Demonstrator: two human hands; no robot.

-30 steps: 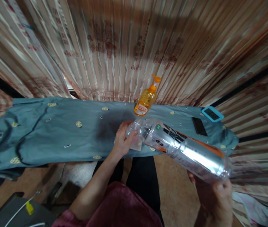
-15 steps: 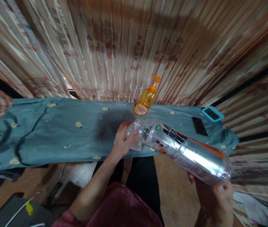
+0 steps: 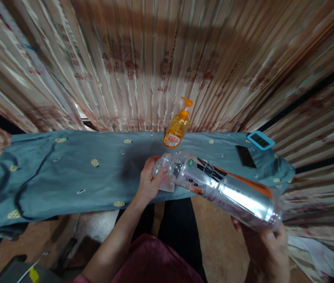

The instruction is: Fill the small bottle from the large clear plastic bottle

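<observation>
A large clear plastic bottle (image 3: 222, 188) with an orange and black label lies tilted, its neck pointing toward the table. My right hand (image 3: 268, 251) grips its base at the lower right. My left hand (image 3: 149, 181) is closed around the bottle's neck end, over a small pale piece (image 3: 167, 184) that rests on the blue-grey cloth. I cannot tell whether a cap is on the neck. An orange pump bottle (image 3: 177, 127) stands upright just behind my left hand.
The table carries a blue-grey patterned cloth (image 3: 66, 173). A dark phone (image 3: 245, 156) and a blue-framed small device (image 3: 260, 140) lie at its right end. Striped curtains (image 3: 155, 59) hang close behind. A dark box with a yellow plug sits on the floor at lower left.
The view has shifted slightly, so everything sits a little lower and leftward. Both hands keep the same hold on the bottle.
</observation>
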